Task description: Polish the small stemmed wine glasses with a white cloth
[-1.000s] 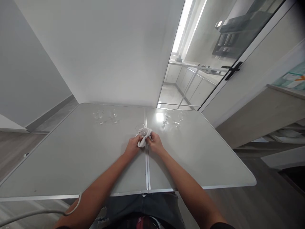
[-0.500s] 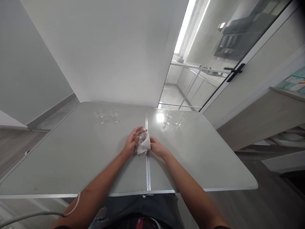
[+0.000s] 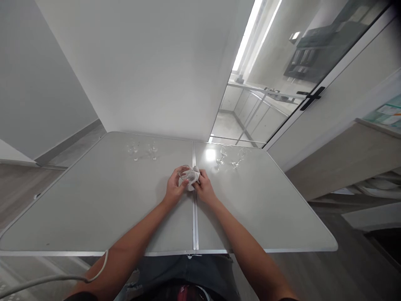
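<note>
Over the middle seam of the table I hold a clear glass [image 3: 184,171]. My left hand [image 3: 175,186] is wrapped round its bowl from the left, thumb across the near side. On the right, my right hand [image 3: 204,187] grips a white cloth [image 3: 195,171] pressed against the glass. The cloth is bunched up and covers part of the glass; the fingertips behind it are hidden. Beyond my hands, two stemmed glasses [image 3: 222,156] [image 3: 239,159] stand at the back right, and two small clear glasses [image 3: 134,151] [image 3: 153,151] at the back left.
The grey folding table [image 3: 103,200] has a metal edge and a central seam. A white wall [image 3: 150,83] rises behind it. To the right are a glass door with a black handle [image 3: 312,98] and a wooden shelf [image 3: 341,154]. A pale cable [image 3: 62,277] runs by my left forearm.
The cloth has gone from hanging over the glass's near side to a bunch at its right. My right hand has moved slightly up and in, and the glass has turned with its rim leftward.
</note>
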Demonstrator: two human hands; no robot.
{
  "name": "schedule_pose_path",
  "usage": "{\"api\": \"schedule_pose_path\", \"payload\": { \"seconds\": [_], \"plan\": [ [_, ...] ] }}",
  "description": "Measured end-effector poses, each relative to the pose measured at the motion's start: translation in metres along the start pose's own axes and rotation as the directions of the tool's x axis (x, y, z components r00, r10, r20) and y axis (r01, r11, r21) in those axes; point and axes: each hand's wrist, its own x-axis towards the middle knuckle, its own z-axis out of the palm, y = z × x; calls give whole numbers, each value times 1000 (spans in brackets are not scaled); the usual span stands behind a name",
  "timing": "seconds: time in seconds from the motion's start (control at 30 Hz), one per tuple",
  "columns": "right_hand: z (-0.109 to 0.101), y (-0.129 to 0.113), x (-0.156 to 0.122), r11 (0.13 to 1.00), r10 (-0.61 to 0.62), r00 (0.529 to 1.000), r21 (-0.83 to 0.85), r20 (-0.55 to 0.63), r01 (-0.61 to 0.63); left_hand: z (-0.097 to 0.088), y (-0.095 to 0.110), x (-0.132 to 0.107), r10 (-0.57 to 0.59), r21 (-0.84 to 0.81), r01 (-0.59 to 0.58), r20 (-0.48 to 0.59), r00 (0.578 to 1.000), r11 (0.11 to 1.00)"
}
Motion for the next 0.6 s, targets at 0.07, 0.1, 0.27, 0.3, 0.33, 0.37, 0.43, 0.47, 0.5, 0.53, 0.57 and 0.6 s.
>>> {"api": "schedule_pose_path", "payload": {
  "seconds": [0.07, 0.1, 0.27, 0.3, 0.33, 0.37, 0.43, 0.47, 0.5, 0.53, 0.57, 0.6],
  "plan": [
    [-1, -2, 0, 990, -68, 997, -123, -46, 62, 0, 1, 1, -11, -15, 11, 9, 1000, 1000],
    [-1, -2, 0, 988, -65, 997, -140, -31, 60, -1, 2, 1, -25, -40, 26, 17, 1000, 999],
    [-6, 0, -1, 974, 160, 969, 128, 186, -185, -8, 5, 4, -173, -248, 182, 58, 983, 952],
    [-8, -1, -2, 938, 204, 946, 225, 253, -263, -10, 4, 5, -204, -290, 220, 82, 975, 932],
    [-10, -1, -2, 884, 239, 910, 313, 338, -348, -11, 4, 5, -229, -322, 254, 114, 967, 912],
    [-12, -3, -3, 818, 261, 863, 376, 432, -435, -12, 4, 5, -243, -343, 280, 146, 959, 897],
    [-15, -6, -4, 736, 262, 795, 420, 547, -532, -12, 3, 5, -248, -359, 298, 178, 952, 885],
    [-15, -7, -4, 752, 257, 803, 410, 538, -516, -11, 2, 5, -244, -357, 289, 165, 956, 888],
    [-15, -8, -4, 808, 251, 840, 373, 482, -456, -10, 1, 6, -236, -346, 266, 126, 963, 900],
    [-14, -8, -3, 882, 237, 891, 298, 388, -365, -9, 0, 6, -225, -322, 236, 71, 972, 917],
    [-13, -7, -2, 948, 207, 938, 181, 277, -263, -8, -1, 6, -210, -286, 206, 16, 978, 936],
    [-10, -7, -1, 984, 164, 970, 39, 179, -173, -8, -2, 5, -194, -243, 180, -31, 981, 953]
  ]
}}
